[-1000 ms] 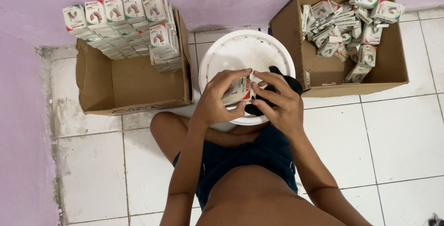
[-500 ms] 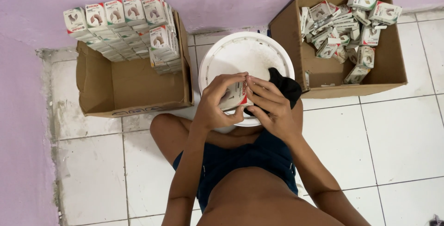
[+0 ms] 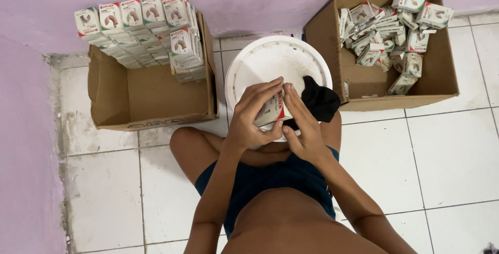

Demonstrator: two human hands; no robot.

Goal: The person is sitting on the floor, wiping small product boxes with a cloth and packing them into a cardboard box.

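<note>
The small box (image 3: 271, 112) looks like thin, smooth card. The black cloth (image 3: 318, 99) is soft and matt. The round lid (image 3: 260, 61) may be white plastic. Both big boxes (image 3: 150, 98) are brown, rough cardboard. The floor tiles (image 3: 447, 150) shine a little.

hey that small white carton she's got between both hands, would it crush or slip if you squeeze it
The small carton looks like thin card, so it probably dents under a firm squeeze. Both hands cover it, so it seems light. Flat sides suggest little slipping.

From my feed the light is bright, soft and even; faint shadows sit under my hands, the picture is sharp, and lines bow slightly at the edges.
</note>
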